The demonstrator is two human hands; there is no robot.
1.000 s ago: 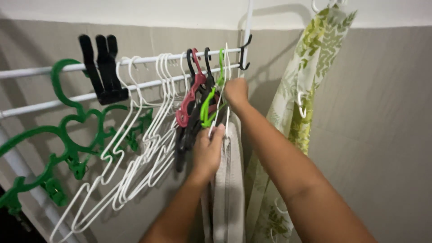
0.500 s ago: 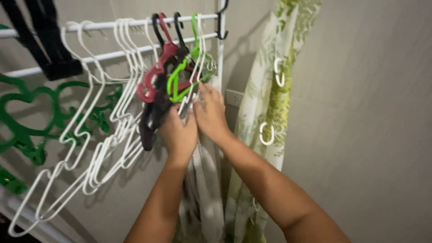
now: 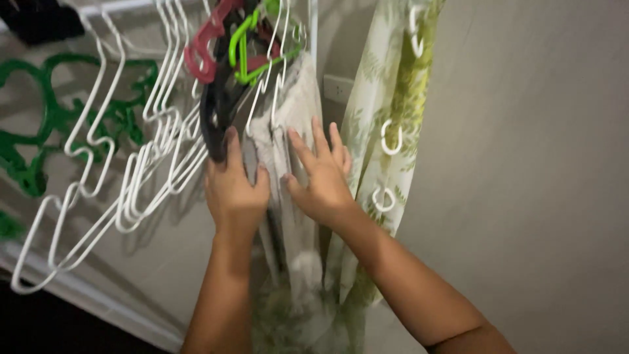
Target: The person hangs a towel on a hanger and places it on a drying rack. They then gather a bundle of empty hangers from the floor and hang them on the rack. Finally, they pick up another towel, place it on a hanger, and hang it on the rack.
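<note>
A pale grey-white garment (image 3: 295,105) hangs from a white wire hanger (image 3: 278,59) among bright green and red hangers at the top. My left hand (image 3: 232,187) grips the garment's left edge, thumb up against a dark hanger (image 3: 213,115). My right hand (image 3: 321,174) lies flat on the cloth with its fingers spread, pressing the garment's right side. The lower part of the garment hangs down between my forearms.
Several empty white wire hangers (image 3: 141,164) hang to the left, with green plastic hangers (image 3: 59,118) behind them. A green-and-white leaf-print curtain (image 3: 390,85) with white hooks hangs to the right. A wall socket (image 3: 337,86) sits behind; a plain grey wall (image 3: 524,164) fills the right.
Both hands have slid down from the hanger hooks onto the garment's body. The view has tilted down and shifted, so the rails have left the top of the frame.
</note>
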